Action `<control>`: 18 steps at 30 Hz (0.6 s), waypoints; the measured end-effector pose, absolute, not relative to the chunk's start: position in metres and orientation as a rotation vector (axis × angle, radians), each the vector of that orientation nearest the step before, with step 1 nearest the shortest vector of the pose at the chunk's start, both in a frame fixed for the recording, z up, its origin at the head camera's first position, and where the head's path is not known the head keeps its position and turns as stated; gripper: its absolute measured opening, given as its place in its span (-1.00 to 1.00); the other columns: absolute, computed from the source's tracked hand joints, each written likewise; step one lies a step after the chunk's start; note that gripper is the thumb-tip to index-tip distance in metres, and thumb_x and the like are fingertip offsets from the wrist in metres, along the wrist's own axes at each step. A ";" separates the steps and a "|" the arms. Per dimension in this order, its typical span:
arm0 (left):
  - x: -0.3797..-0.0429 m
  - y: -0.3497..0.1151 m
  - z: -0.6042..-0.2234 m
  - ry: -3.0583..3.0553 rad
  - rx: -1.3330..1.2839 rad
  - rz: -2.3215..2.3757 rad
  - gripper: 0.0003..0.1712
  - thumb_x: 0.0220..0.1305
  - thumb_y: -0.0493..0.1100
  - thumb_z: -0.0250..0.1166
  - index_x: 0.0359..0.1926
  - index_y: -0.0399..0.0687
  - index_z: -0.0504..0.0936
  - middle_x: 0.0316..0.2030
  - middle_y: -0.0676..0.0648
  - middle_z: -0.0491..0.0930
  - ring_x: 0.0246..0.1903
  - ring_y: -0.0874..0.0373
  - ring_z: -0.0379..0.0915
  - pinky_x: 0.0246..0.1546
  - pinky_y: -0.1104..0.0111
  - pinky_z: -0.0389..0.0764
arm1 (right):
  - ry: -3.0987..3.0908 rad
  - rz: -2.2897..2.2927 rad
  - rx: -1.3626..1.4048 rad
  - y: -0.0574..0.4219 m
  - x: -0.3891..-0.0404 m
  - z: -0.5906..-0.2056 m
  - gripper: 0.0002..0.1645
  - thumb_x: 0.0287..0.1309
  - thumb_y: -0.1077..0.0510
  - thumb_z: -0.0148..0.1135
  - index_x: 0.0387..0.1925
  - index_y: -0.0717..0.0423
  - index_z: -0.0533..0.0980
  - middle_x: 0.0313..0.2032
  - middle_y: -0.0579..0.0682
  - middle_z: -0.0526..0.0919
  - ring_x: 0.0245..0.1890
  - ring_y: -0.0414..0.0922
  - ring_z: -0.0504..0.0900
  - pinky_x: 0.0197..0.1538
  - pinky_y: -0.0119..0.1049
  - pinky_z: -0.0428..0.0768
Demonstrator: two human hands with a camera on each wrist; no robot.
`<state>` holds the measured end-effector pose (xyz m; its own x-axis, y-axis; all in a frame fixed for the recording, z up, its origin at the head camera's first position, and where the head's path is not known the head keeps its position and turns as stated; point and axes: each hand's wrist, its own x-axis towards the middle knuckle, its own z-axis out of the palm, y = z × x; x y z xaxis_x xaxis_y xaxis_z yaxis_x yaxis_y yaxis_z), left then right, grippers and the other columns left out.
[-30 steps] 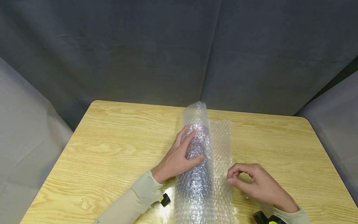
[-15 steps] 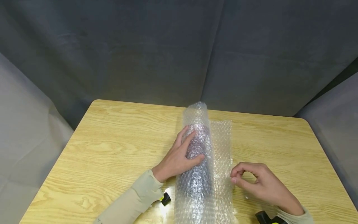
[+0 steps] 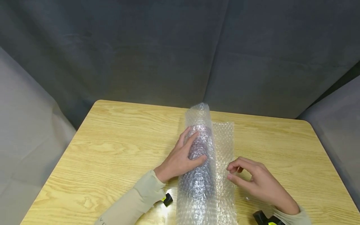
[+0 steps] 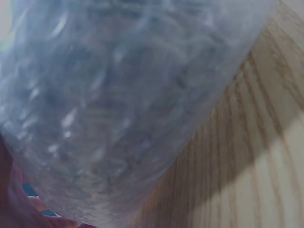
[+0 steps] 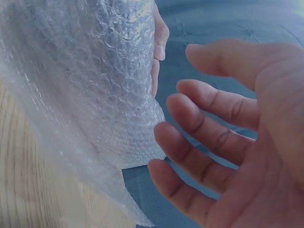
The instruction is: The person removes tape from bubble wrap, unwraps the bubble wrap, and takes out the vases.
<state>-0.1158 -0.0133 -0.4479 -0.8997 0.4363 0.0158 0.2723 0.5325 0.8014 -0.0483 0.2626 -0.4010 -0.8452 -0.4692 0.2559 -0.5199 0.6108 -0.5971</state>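
A roll of clear bubble wrap [image 3: 199, 184] lies lengthwise on the table, and a bluish-purple, elongated object shows blurred through its layers. A loose flap of the wrap [image 3: 225, 150] spreads flat along the roll's right side. My left hand [image 3: 175, 162] rests on the roll with spread fingers on its upper left and the thumb across its top. To the right, my right hand [image 3: 257, 182] hovers at the flap's edge, fingers loosely bent, thumb and fingertips apart with nothing between them. In the left wrist view the wrapped bulk [image 4: 114, 104] fills most of the picture.
The wood-grain table [image 3: 112, 134] extends to both sides. Dark grey cloth [image 3: 154, 62] hangs behind it, with paler cloth [image 3: 25, 140] at the left. A tiny clear scrap [image 3: 247, 198] lies near my right wrist.
My right hand drew a little to the right, then came back toward the flap, with thumb and fingertips now parted. My left hand and the roll keep their place.
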 end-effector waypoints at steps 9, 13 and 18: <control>-0.117 -0.012 -0.450 2.587 0.604 1.295 0.10 0.26 0.49 0.21 0.66 0.44 -0.11 0.69 0.14 -0.42 0.61 -0.25 0.01 0.40 -0.32 0.36 | -2.869 0.895 0.764 0.254 -0.054 -0.407 -0.66 0.25 0.07 0.46 0.01 -0.26 0.59 -0.04 -0.27 0.73 -0.06 -0.26 0.71 -0.04 -0.23 0.75; -0.116 -0.012 -0.449 2.588 0.599 1.293 0.10 0.26 0.50 0.21 0.66 0.45 -0.11 0.69 0.14 -0.42 0.60 -0.25 0.04 0.39 -0.33 0.37 | -2.938 0.823 0.716 0.249 -0.056 -0.409 -0.58 0.28 -0.02 0.44 0.13 -0.10 0.59 0.07 -0.17 0.72 0.07 -0.16 0.72 0.04 -0.09 0.76; -0.117 -0.011 -0.449 2.593 0.605 1.292 0.09 0.27 0.49 0.21 0.66 0.45 -0.10 0.69 0.14 -0.41 0.60 -0.25 0.05 0.39 -0.31 0.38 | -2.989 0.797 0.689 0.242 -0.060 -0.413 -0.41 0.27 -0.07 0.44 0.26 0.01 0.53 0.18 -0.07 0.68 0.16 -0.03 0.70 0.11 0.00 0.74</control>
